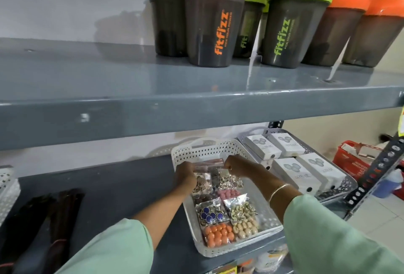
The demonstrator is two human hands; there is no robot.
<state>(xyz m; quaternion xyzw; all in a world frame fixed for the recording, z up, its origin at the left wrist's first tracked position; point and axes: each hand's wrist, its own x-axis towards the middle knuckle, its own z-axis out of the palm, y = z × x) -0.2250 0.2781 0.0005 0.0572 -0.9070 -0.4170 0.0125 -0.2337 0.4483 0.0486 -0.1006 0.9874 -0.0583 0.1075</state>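
Observation:
A white perforated tray [220, 149] stands on the lower grey shelf [122, 188]. It holds several clear packets of earrings and beads: a blue one [211, 213], an orange one [218, 234], a cream one [243, 219]. Both hands reach into the tray's far half. My left hand [185, 177] grips a clear packet of pale metal pieces [202, 183] at its left edge. My right hand [237, 165] pinches the top of a clear packet of silver pieces [229, 180]. A gold bangle sits on the right wrist.
The upper grey shelf [153, 90] carries several dark shaker bottles [215, 26] with orange or green lids. A grey tray [341, 188] of white boxes stands right of the white one. Dark strips [54, 219] lie at left. A red basket [354, 162] stands on the floor.

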